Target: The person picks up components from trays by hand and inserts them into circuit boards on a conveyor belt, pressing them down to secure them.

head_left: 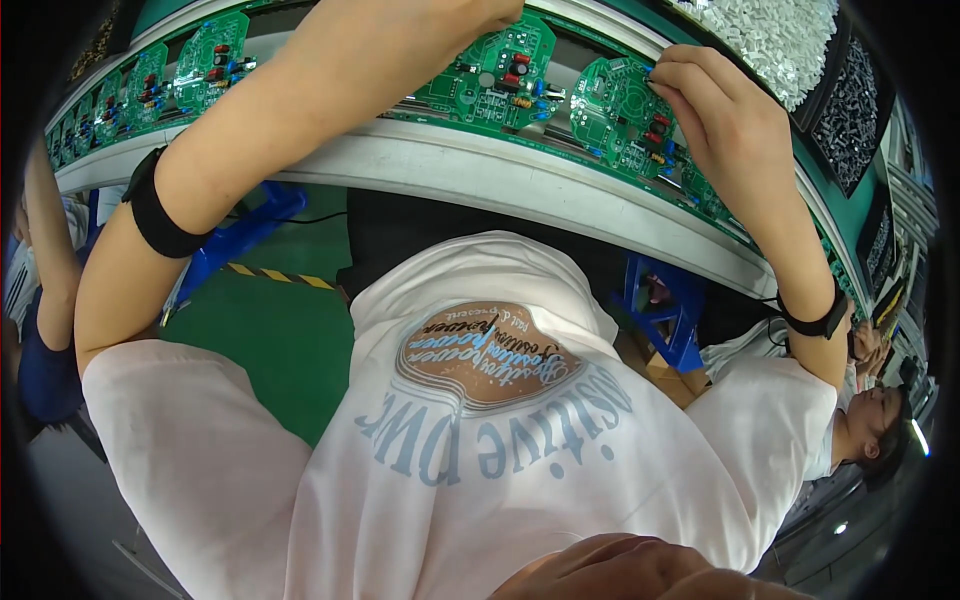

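My right hand (715, 105) is over the right end of a green circuit board (615, 105). Its thumb and fingers are pinched together at the board's upper edge, and what they hold, if anything, is too small to make out. My left hand (490, 12) reaches up to the top edge of the picture, above another green circuit board (505, 75); its fingers are out of sight. Both boards carry red, blue and black parts and lie in a row on a rail.
More circuit boards (210, 60) continue along the metal-edged rail (450, 155) to the left. Heaps of white parts (775, 40) and dark parts (848, 115) lie in trays at the upper right. Other people sit at both sides, one person (868, 420) at the right.
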